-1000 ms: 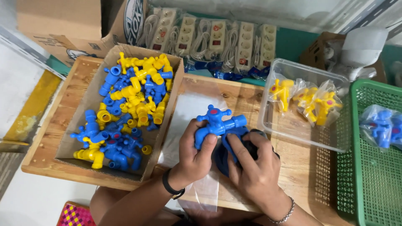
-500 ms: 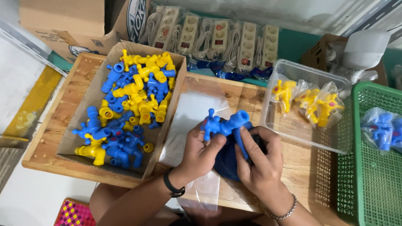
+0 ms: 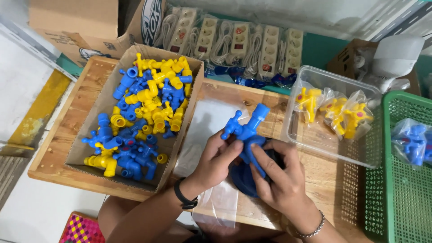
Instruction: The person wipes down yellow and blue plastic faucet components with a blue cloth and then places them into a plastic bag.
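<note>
Left hand [image 3: 215, 158] and right hand [image 3: 278, 176] both clamp fingers around blue plastic tap [image 3: 248, 131], held above wooden tabletop [image 3: 315, 175], spout tilted up-right; clear bag [image 3: 211, 135] beneath; cardboard box of blue and yellow taps [image 3: 135, 118] left; clear tub [image 3: 335, 114] right

Both hands [image 3: 252, 168] on blue tap [image 3: 247, 130]
</note>
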